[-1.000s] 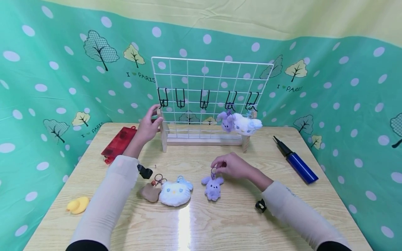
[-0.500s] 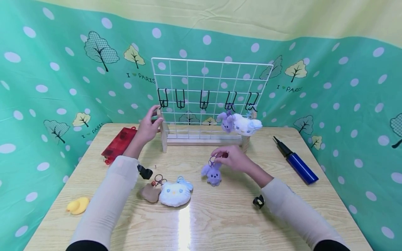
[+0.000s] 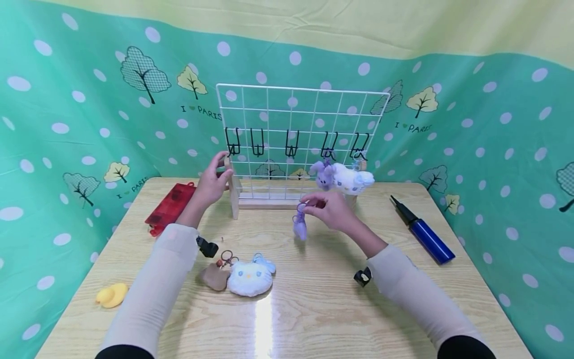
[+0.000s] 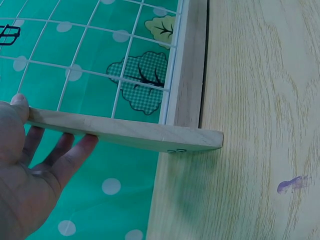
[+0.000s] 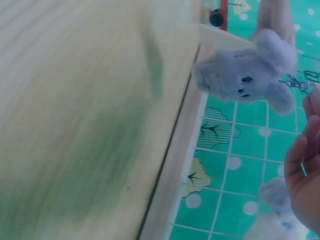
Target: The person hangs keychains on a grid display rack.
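Observation:
My right hand [image 3: 329,209] pinches the metal ring of a purple plush bunny keychain [image 3: 300,228], which dangles over the table before the display rack. In the right wrist view the bunny [image 5: 240,75] hangs by its chain from the fingertips. My left hand [image 3: 213,182] grips the rack's wooden side post [image 4: 125,130], thumb on one side and fingers on the other. Several black hooks [image 3: 257,151] line the white wire grid. Another purple bunny plush [image 3: 324,178] and a white plush [image 3: 347,180] hang from the two hooks on the right.
On the table lie a white cat-faced plush keychain [image 3: 249,279] and a brown one [image 3: 215,277] beside it. A yellow duck-like toy [image 3: 112,295] is at the left, a red flat item [image 3: 170,207] behind it. A blue hand pump [image 3: 428,237] lies at the right.
My right hand has lifted the purple bunny keychain off the table and carried it toward the rack; the bunny has turned sideways. My left hand stays on the post.

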Available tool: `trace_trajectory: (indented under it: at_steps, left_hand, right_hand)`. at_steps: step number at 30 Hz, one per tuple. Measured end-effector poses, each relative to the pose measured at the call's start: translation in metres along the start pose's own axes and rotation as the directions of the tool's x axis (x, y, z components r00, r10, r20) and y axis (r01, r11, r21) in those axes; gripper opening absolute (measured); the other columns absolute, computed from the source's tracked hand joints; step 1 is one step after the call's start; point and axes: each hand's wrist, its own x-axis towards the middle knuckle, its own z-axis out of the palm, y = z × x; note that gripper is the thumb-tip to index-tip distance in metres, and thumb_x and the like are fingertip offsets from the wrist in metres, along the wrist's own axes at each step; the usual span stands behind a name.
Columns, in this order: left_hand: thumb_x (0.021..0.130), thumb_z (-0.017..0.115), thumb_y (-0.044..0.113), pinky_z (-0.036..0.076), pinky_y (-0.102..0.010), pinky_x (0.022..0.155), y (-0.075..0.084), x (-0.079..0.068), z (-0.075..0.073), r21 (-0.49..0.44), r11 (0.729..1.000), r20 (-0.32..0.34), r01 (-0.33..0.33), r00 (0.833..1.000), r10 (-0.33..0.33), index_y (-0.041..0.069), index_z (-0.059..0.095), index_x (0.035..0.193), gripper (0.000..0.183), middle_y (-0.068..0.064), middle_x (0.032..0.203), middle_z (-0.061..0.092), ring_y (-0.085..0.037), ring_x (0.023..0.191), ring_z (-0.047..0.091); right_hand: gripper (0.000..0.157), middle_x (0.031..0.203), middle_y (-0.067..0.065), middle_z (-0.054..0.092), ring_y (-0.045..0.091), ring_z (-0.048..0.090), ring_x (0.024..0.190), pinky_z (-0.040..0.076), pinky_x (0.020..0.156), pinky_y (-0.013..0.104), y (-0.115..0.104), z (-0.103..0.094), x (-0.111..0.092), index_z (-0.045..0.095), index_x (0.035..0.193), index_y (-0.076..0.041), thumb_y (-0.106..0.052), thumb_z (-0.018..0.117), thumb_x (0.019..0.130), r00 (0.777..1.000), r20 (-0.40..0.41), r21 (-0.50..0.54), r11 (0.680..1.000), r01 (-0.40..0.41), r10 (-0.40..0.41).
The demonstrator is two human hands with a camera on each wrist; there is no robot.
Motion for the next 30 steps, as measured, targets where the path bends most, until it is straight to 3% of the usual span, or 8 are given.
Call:
trace_trajectory:
  at_steps: [17, 30]
  left_hand:
    - [0.109, 0.046, 0.029, 0.054, -0.060, 0.099, 0.001, -0.002, 0.000, -0.012, 1.000, 0.010, -0.002, 1.000, 0.002, 0.037, 0.022, 0.160, 0.057, -0.019, 0.158, 0.034, -0.045, 0.138, 0.048]
    - [0.109, 0.046, 0.028, 0.055, -0.059, 0.098, -0.001, -0.001, -0.001, -0.019, 1.000, 0.008, -0.007, 1.000, 0.007, 0.037, 0.023, 0.159, 0.057, -0.019, 0.157, 0.035, -0.044, 0.137, 0.049]
  right_hand:
    - [0.018, 0.090, 0.005, 0.075, 0.018, 0.062, 0.070, 0.051, 0.054, 0.021, -0.023, -0.012, 0.025, 0.078, 0.108, -0.014, -0.016, 0.079, 0.090, 0.989, -0.145, 0.050, 0.999, -0.012, 0.019]
    - [0.021, 0.086, 0.006, 0.074, 0.020, 0.057, 0.067, 0.044, 0.052, 0.020, -0.045, -0.014, 0.043, 0.076, 0.111, -0.012, -0.019, 0.078, 0.091, 0.955, -0.298, 0.074, 0.996, 0.043, -0.019]
